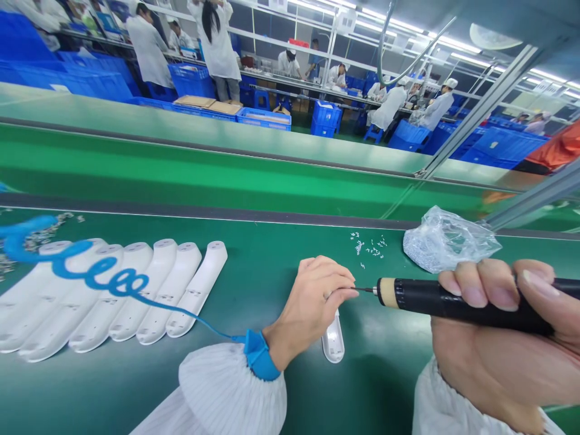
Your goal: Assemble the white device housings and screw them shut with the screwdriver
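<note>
My right hand (493,326) is wrapped round a black electric screwdriver (426,296) with a cream-coloured nose, held level and pointing left. Its thin bit (364,290) reaches the fingertips of my left hand (312,302). The left thumb and fingers are pinched together at the bit's end; whatever small thing they hold is hidden. Below the left hand lies a white, narrow plastic housing (334,341), hollow side up, its upper part covered by the hand. A blue wrist strap (261,356) with a coiled cord (109,275) is on my left wrist.
Several white curved housings (194,290) lie in a row at left. Small loose screws (369,246) are scattered ahead of my hands, beside a clear plastic bag (446,238). More small metal parts (43,232) lie far left. People in white coats work beyond, near blue crates (324,118).
</note>
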The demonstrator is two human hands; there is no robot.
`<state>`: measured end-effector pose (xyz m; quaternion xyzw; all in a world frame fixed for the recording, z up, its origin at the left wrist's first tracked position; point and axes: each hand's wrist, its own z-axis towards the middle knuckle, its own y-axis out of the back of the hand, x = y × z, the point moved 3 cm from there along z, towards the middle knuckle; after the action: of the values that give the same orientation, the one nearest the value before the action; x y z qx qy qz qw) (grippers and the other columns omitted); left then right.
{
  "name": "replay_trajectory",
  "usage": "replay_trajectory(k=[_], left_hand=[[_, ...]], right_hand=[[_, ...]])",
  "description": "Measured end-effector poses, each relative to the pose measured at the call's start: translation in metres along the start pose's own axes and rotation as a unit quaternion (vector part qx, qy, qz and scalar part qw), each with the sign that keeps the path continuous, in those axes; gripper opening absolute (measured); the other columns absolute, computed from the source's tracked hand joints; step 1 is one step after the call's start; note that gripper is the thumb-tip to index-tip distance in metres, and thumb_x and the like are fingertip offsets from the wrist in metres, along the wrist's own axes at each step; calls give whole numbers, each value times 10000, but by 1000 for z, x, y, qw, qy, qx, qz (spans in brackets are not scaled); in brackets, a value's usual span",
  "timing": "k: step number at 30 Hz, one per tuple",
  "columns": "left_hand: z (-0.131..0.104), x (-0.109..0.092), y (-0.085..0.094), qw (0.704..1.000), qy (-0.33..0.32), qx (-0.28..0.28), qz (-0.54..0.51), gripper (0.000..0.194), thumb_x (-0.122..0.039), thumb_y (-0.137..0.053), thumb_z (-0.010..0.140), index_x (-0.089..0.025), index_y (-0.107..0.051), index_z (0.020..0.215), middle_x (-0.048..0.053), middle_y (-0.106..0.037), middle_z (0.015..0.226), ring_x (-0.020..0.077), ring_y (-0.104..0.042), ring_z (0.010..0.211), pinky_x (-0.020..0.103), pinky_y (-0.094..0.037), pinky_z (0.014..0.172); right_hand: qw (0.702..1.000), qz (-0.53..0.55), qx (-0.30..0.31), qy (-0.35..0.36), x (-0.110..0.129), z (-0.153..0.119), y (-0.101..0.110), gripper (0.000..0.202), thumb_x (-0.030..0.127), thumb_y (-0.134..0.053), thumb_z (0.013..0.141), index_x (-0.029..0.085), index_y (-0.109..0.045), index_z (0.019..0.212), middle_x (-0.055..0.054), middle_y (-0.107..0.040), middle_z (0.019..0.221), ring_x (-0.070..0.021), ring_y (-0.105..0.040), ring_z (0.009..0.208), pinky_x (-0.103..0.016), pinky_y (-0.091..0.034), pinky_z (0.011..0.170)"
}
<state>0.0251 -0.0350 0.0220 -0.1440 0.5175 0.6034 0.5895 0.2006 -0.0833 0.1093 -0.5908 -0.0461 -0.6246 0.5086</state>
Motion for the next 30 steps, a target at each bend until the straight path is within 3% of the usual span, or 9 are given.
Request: replay_trajectory(k=[1, 3, 5, 9, 16, 20, 25, 30], left_hand=[[1, 1, 1, 1000, 12, 14, -6, 122, -275, -696, 908, -266, -727, 1026, 7, -731, 1168, 235, -598, 1152, 413, -377, 1059], [2, 6, 5, 997, 62, 53, -17, 416, -291, -751, 849, -300, -643, 1250, 23, -602, 1409, 280, -475, 1340, 463, -326, 1135], [3, 15, 8, 989, 124, 78, -33, 545, -296, -703, 869, -319, -536, 1387, 30, -467, 1538, 287, -387, 1422, 488, -301, 1167], [4, 30, 6, 979, 183, 81, -31, 436, -237, -556, 928, -256, -559, 1363, 61, -566, 1444, 273, -468, 1354, 489, -322, 1157], [3, 33, -1, 980, 190, 64, -10, 388, -225, -586, 909, -230, -612, 1296, 60, -655, 1315, 263, -551, 1230, 467, -372, 1106], [3, 33, -1, 981, 187, 60, -13, 375, -225, -599, 898, -237, -623, 1273, 57, -667, 1297, 266, -565, 1213, 474, -380, 1099], [4, 33, -2, 981, 186, 60, -16, 370, -231, -600, 899, -240, -627, 1268, 52, -675, 1278, 265, -572, 1195, 469, -388, 1084], [3, 32, -2, 979, 193, 63, -10, 374, -238, -604, 900, -239, -626, 1273, 41, -673, 1280, 259, -568, 1186, 461, -391, 1077]], right_hand=[[1000, 0, -1, 2, 0, 0, 1, 108, 160, -513, 630, 201, -429, 683, 77, -283, 519, -74, -302, 437, -234, -346, 459], [1000, -10, -2, 5, 0, 0, 1, 115, 162, -523, 624, 202, -431, 681, 77, -279, 516, -76, -301, 440, -238, -348, 461], [1000, -28, -4, -1, 2, -3, 0, 137, 169, -547, 626, 208, -428, 682, 76, -279, 515, -82, -295, 449, -244, -353, 464], [995, -79, 27, -51, 6, -19, -3, 179, 173, -600, 646, 226, -443, 713, 66, -313, 515, -104, -315, 472, -265, -380, 478], [979, -118, 121, -114, -1, -50, -2, 204, 151, -651, 710, 249, -500, 805, 38, -442, 592, -142, -457, 539, -316, -459, 533], [974, -113, 171, -96, -10, -51, -4, 203, 143, -659, 722, 253, -510, 806, 44, -475, 564, -144, -471, 531, -314, -465, 551], [980, -101, 153, -76, -19, -50, -4, 176, 126, -613, 731, 245, -518, 818, 46, -475, 559, -138, -459, 524, -309, -446, 561], [980, -101, 165, -49, -22, -51, -5, 165, 279, -693, 780, 240, -537, 815, 52, -469, 543, -142, -474, 505, -317, -449, 530]])
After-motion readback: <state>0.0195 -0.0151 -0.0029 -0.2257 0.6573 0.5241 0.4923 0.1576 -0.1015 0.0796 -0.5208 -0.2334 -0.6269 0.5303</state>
